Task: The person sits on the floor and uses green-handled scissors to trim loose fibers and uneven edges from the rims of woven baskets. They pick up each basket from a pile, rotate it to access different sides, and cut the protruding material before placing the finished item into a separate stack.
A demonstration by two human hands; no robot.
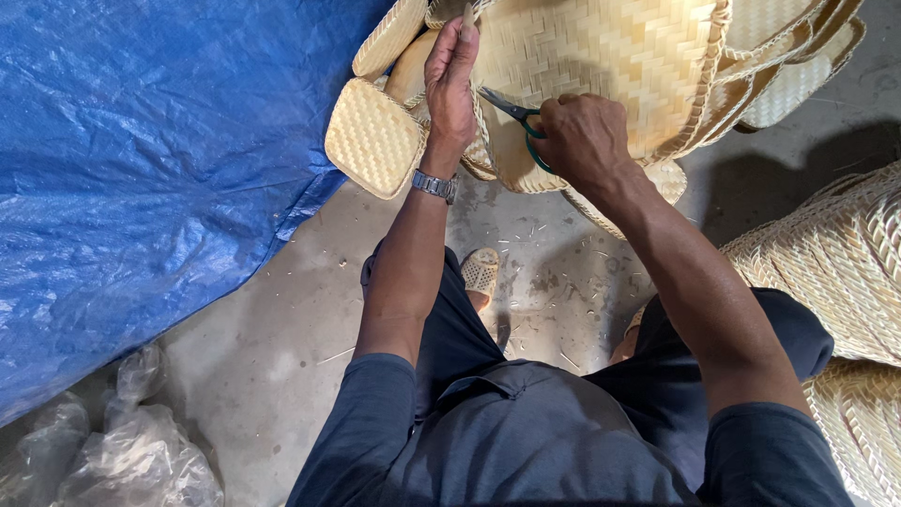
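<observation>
Left hand pinches a strip at the basket rim, right hand closed on scissors between them; we judge trimming underway, next snip needs blades at strip base.

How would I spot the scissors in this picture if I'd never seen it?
Find the big woven tray at the top, right of the blue tarp. The right hand against its rim holds the scissors: dark blades and green handles, the only metal tool among pale woven straw.
</observation>
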